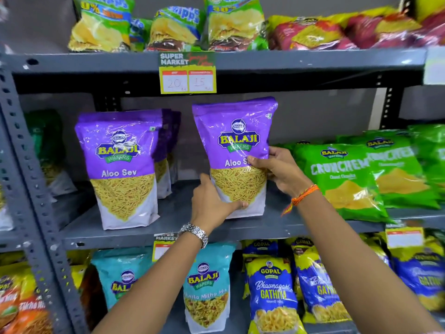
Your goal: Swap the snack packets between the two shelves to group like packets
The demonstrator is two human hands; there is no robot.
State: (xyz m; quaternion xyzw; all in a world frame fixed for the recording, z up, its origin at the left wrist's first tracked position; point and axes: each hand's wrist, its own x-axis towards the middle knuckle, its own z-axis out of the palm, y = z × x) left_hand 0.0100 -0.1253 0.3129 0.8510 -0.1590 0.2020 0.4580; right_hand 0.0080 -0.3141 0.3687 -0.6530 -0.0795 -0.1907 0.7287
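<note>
Left hand (212,201): clasps lower left edge of purple packet (237,150).
Right hand (277,169): grips packet's right side.
Packet: upright on middle shelf (168,227).

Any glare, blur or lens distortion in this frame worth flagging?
Head view: glare streaks cross the held Aloo Sev packet between the left hand and right hand; top-shelf green chip packets are soft and blurred; wide-angle bending bows the left shelf upright; centre lettering stays readable.
</note>
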